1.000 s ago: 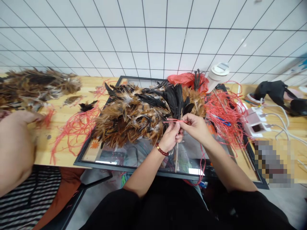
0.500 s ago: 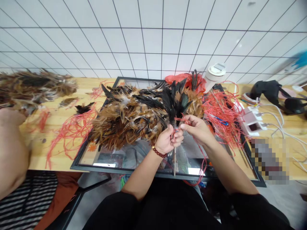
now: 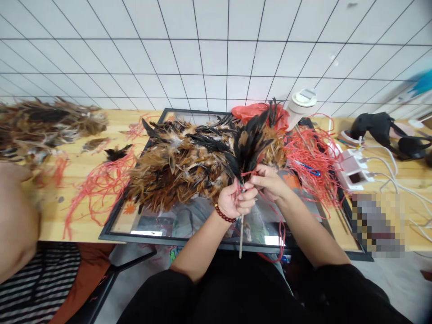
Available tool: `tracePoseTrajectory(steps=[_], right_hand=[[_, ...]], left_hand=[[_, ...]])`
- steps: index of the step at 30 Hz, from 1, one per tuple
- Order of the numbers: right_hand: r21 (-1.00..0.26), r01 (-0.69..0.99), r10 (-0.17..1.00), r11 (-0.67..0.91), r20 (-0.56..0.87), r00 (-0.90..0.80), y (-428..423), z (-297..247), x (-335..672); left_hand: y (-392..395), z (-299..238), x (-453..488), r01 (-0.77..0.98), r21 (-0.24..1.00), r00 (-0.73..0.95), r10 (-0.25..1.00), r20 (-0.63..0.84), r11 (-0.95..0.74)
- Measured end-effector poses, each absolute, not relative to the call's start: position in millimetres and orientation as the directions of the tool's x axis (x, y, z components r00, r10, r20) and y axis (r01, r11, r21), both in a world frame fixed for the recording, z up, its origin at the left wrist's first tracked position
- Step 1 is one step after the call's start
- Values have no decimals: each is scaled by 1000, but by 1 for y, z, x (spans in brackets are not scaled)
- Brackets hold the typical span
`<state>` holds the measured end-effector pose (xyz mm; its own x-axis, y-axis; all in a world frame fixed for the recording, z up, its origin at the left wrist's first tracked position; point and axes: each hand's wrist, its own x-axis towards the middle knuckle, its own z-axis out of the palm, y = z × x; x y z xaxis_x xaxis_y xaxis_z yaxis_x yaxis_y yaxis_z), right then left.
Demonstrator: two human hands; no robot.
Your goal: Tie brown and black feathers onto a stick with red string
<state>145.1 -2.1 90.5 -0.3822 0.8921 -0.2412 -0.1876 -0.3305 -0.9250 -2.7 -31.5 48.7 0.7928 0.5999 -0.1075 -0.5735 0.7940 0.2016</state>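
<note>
My left hand [image 3: 237, 198], with a dark red bead bracelet at its wrist, is wrapped round a thin pale stick [image 3: 241, 238]. Black and brown feathers [image 3: 251, 144] fan out from the stick's top, above my fingers. Close beside it, my right hand [image 3: 270, 182] pinches a strand of red plastic string [image 3: 249, 173] that crosses the base of the feathers. The string's loose length [image 3: 281, 234] hangs down past the front edge of the glass. Behind my hands lies a large heap of brown and black feathers [image 3: 182, 166].
A black-framed glass panel [image 3: 158, 237] lies on the wooden table [image 3: 87, 211]. Red string [image 3: 313, 157], a white cup [image 3: 300, 105] and a white power adapter [image 3: 354, 168] with cables are on the right. Another person's arm [image 3: 16, 216] reaches in at the left, near more feathers [image 3: 50, 123].
The stick's lower end has swung left and towards me, and the feathers at its top lean right. My right hand has shifted slightly left, with the red string drawn across the feather base.
</note>
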Motion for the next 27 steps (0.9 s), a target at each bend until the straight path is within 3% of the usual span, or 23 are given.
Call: tracePoseTrajectory(steps=[3,7,12,15,20,24,27], right_hand=[[-966,-92,921,-242,-200,-334,1,91,140],[-985,14,966,-169,-169,-195,4,90,141],[-904,149,862,-400,-426,-274,6,92,154],[-915,173,861,-364,-401,-311,6,94,158],[-905,215,871,-367,-415,-262,5,96,153],[-943,12,901,-332,-321,-293,9,94,157],[-952,-100,934,-289,-258,-246,9,90,164]], left_hand=[[-33,51,0,-524,216,839,543,-34,824],[-31,59,4,-556,303,795,602,-77,774],[-27,58,8,-571,557,654,744,-136,603],[-27,54,9,-537,664,594,792,-140,520],[-29,58,10,-545,597,627,758,-176,589],[-30,62,11,-635,469,637,760,-131,613],[-29,62,11,-684,454,569,807,-157,571]])
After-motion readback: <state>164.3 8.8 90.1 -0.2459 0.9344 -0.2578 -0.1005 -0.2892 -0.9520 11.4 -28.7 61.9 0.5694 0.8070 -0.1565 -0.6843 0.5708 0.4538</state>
